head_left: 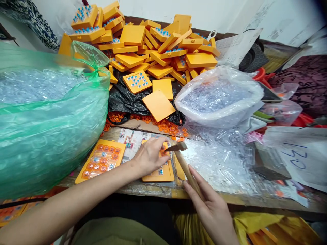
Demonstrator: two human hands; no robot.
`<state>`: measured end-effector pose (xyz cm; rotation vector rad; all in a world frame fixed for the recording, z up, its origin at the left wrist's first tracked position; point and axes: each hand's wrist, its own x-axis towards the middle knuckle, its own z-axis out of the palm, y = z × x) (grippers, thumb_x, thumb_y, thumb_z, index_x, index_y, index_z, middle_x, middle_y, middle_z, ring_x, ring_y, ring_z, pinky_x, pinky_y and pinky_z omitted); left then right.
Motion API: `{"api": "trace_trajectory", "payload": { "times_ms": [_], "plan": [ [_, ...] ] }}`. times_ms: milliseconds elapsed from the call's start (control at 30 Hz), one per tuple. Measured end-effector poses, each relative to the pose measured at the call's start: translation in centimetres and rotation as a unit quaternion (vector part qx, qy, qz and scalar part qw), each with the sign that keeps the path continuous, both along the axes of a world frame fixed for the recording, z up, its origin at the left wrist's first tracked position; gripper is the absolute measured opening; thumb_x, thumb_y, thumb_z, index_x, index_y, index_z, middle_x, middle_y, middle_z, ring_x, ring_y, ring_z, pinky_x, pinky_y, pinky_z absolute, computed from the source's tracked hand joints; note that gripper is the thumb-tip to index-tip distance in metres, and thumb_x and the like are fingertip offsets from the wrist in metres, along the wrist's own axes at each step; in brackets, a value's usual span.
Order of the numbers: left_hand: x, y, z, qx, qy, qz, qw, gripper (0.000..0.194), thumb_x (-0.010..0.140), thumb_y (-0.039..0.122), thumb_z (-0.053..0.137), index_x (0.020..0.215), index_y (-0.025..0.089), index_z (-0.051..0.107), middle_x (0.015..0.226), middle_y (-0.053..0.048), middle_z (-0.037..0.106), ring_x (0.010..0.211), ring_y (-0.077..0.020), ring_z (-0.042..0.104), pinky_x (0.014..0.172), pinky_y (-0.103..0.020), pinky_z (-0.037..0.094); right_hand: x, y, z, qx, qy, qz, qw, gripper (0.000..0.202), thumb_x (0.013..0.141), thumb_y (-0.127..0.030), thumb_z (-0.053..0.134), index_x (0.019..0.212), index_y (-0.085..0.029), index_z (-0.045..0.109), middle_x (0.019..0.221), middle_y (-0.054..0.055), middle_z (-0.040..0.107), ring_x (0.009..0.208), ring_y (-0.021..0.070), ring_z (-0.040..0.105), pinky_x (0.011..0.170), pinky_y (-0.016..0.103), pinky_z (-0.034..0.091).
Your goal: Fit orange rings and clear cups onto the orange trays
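My right hand (206,200) is wrapped round the wooden handle of a small hammer (189,172), whose metal head points left. Under my left hand (152,154) lies a yellow panel (162,175) with orange rings and blue-and-clear parts. The left fingers are bent round an orange piece near the hammer's tip; whether they grip it is hard to tell. To the left, a second yellow panel (84,172) carries several orange rings under clear covers.
A green bag (76,136) of clear pieces fills the left side. Yellow panels (133,34) are heaped at the back. On the right stand a white bag (219,115) and loose clear pieces (219,163). Orange rings (170,128) lie behind my hands.
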<state>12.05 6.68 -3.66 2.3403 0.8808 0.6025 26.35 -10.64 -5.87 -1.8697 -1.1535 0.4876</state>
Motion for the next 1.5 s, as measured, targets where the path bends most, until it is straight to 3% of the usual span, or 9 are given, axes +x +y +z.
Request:
{"api": "trace_trajectory", "payload": {
  "times_ms": [67, 167, 367, 733, 933, 1067, 1167, 1300, 1500],
  "plan": [
    [-0.2, 2.0, 0.2, 0.035, 0.014, 0.028, 0.999, 0.027, 0.083, 0.025, 0.062, 0.108, 0.015, 0.062, 0.1, -0.009, 0.07, 0.094, -0.022, 0.065, 0.087, -0.036, 0.052, -0.2, 0.7, -0.2, 0.004, 0.096, -0.061, 0.993, 0.05, 0.08, -0.042, 0.067, 0.127, -0.024, 0.063, 0.109, 0.007, 0.073, 0.082, 0.0219, 0.072, 0.066, 0.03, 0.06],
    [-0.2, 6.0, 0.0, 0.069, 0.064, 0.076, 0.993, 0.022, 0.087, 0.013, 0.05, 0.1, 0.014, 0.068, 0.106, -0.011, 0.07, 0.102, -0.0233, 0.063, 0.095, -0.039, 0.049, -0.5, 2.1, -0.2, 0.023, 0.226, -0.111, 0.967, 0.07, 0.074, -0.045, 0.074, 0.137, -0.023, 0.052, 0.08, 0.001, 0.071, 0.043, 0.0092, 0.052, 0.038, 0.021, 0.045],
    [0.8, 10.1, -0.7, 0.046, 0.11, 0.067, 0.991, 0.024, 0.081, 0.009, 0.053, 0.095, 0.013, 0.072, 0.098, -0.011, 0.073, 0.097, -0.0246, 0.065, 0.09, -0.036, 0.05, -0.6, 3.4, 0.1, 0.003, 0.308, -0.108, 0.945, 0.083, 0.067, -0.047, 0.079, 0.139, -0.02, 0.047, 0.062, -0.004, 0.063, 0.04, 0.0062, 0.041, 0.035, 0.017, 0.037],
    [1.1, 8.8, -0.5, 0.027, 0.132, 0.027, 0.991, 0.024, 0.08, 0.008, 0.053, 0.093, 0.011, 0.072, 0.098, -0.012, 0.069, 0.095, -0.024, 0.065, 0.087, -0.032, 0.05, -0.3, 3.2, -0.2, -0.006, 0.303, -0.097, 0.948, 0.084, 0.069, -0.049, 0.078, 0.14, -0.021, 0.044, 0.063, -0.004, 0.064, 0.041, 0.0059, 0.042, 0.036, 0.017, 0.037],
    [-1.5, 3.2, 1.4, 0.018, 0.072, -0.016, 0.997, 0.038, 0.081, 0.019, 0.059, 0.118, 0.016, 0.057, 0.096, -0.007, 0.068, 0.09, -0.0209, 0.065, 0.082, -0.032, 0.052, -0.3, 2.4, -0.6, 0.004, 0.269, -0.086, 0.959, 0.075, 0.073, -0.046, 0.075, 0.139, -0.024, 0.048, 0.075, -0.001, 0.07, 0.04, 0.0066, 0.045, 0.036, 0.02, 0.04],
    [-2.8, -0.8, 0.5, -0.005, 0.044, -0.038, 0.998, 0.032, 0.082, 0.018, 0.056, 0.114, 0.016, 0.056, 0.09, -0.008, 0.069, 0.086, -0.0231, 0.066, 0.078, -0.037, 0.054, -0.6, 1.2, -0.2, 0.003, 0.137, -0.044, 0.99, 0.053, 0.078, -0.042, 0.071, 0.128, -0.027, 0.062, 0.113, 0.004, 0.072, 0.078, 0.0197, 0.071, 0.066, 0.031, 0.06],
    [-2.8, -1.8, -0.3, -0.013, 0.049, -0.01, 0.999, 0.029, 0.082, 0.017, 0.055, 0.111, 0.017, 0.057, 0.094, -0.009, 0.071, 0.087, -0.0237, 0.067, 0.078, -0.037, 0.054, -1.0, 0.2, 1.0, 0.032, 0.042, -0.018, 0.998, 0.041, 0.08, -0.039, 0.068, 0.119, -0.027, 0.068, 0.125, 0.001, 0.066, 0.112, 0.026, 0.064, 0.097, 0.038, 0.052],
    [-2.6, -1.6, 0.1, -0.072, 0.052, 0.028, 0.996, 0.035, 0.079, 0.016, 0.061, 0.114, 0.02, 0.055, 0.091, -0.005, 0.073, 0.081, -0.0224, 0.07, 0.074, -0.034, 0.055, -1.7, -0.7, 2.2, 0.055, -0.017, -0.021, 0.998, 0.039, 0.086, -0.033, 0.063, 0.125, -0.031, 0.064, 0.127, -0.001, 0.065, 0.113, 0.024, 0.064, 0.101, 0.037, 0.05],
    [-2.6, -1.9, 0.3, -0.101, 0.054, 0.042, 0.992, 0.035, 0.078, 0.012, 0.062, 0.112, 0.02, 0.057, 0.088, -0.003, 0.074, 0.076, -0.0202, 0.07, 0.069, -0.031, 0.054, -1.1, -1.0, 0.9, -0.005, -0.049, 0.104, 0.993, 0.041, 0.09, -0.027, 0.055, 0.131, -0.031, 0.059, 0.129, 0.001, 0.063, 0.114, 0.0231, 0.063, 0.092, 0.031, 0.055]
  ]
}}
